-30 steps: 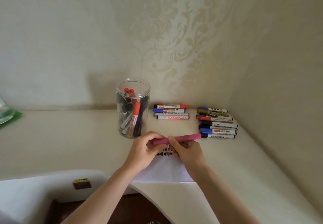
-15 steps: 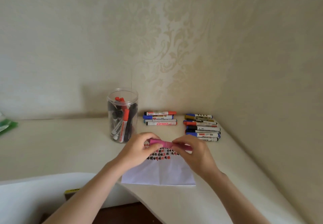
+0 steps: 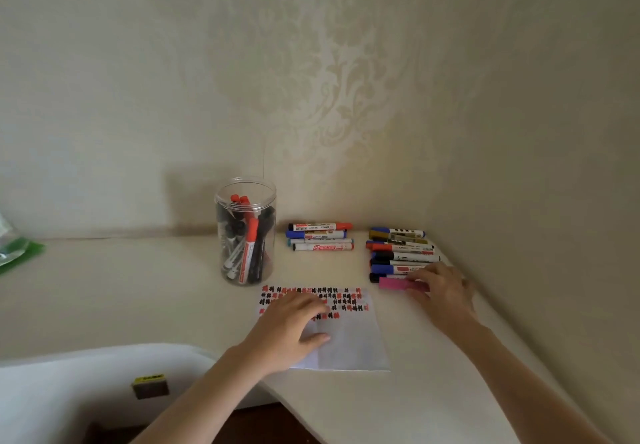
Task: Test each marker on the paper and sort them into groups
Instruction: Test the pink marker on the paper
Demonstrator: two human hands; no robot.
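Observation:
A pink marker (image 3: 394,283) lies at the near end of the right-hand group of markers (image 3: 401,253), and my right hand (image 3: 441,287) holds its right end with curled fingers. My left hand (image 3: 289,327) rests flat on the white paper (image 3: 349,343), whose top rows carry red and black test marks. A second, smaller group of markers (image 3: 320,236) lies by the wall between the jar and the right group. The clear plastic jar (image 3: 246,232) stands upright with several red and black markers inside.
The cream table (image 3: 121,291) meets walls at the back and right. Its curved front edge runs under my arms. A green-and-clear bag (image 3: 15,253) lies at the far left. A small yellow-and-brown block (image 3: 150,385) sits below the table edge.
Both hands held the pink marker over the paper before. Now my right hand has carried it right to the right-hand group, and my left hand has dropped flat onto the paper.

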